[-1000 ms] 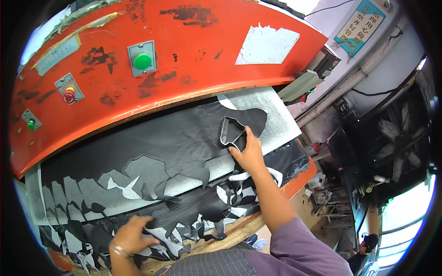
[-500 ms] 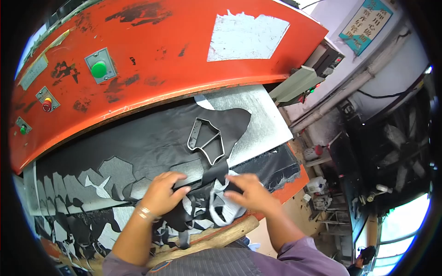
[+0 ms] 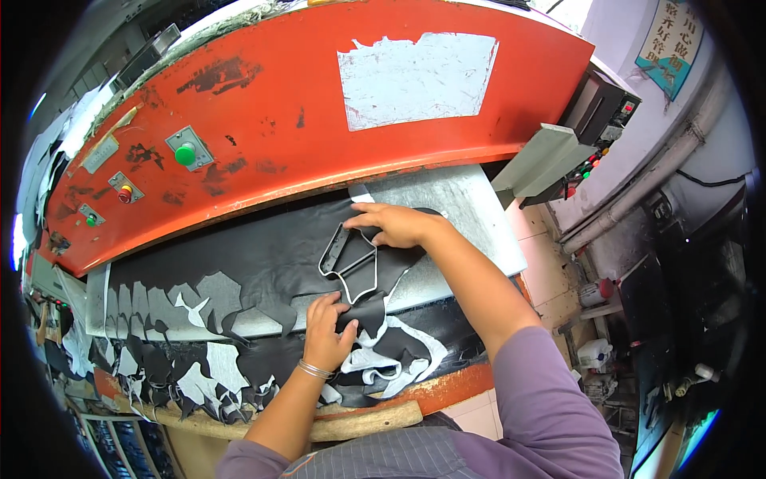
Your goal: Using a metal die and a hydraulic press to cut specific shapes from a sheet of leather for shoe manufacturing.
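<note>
Black leather point(image 3: 239, 247) lies spread on a pale cutting board point(image 3: 471, 215), its left and near parts cut into ragged shapes. On it sits a metal cutting die point(image 3: 349, 263), an angular outline with a crossbar. My right hand point(image 3: 395, 225) reaches over the die's far end, fingers and thumb at its top corners. My left hand point(image 3: 325, 331) rests open by the leather's near edge, just short of the die's near point, fingers stretched forward and thumb apart. White-backed leather offcuts point(image 3: 427, 345) hang beside it on the right.
Behind the board rises a red machine beam point(image 3: 279, 104) with a green push button point(image 3: 185, 154) and a red knob point(image 3: 125, 194). A grey bracket point(image 3: 546, 164) juts out at right. More offcuts point(image 3: 195, 383) drape along the front, above a wooden bar point(image 3: 367, 421).
My right hand has gone from the offcuts at the near edge to the far end of the cutting die. The left hand stays near the front edge, and the whole view has shifted.
</note>
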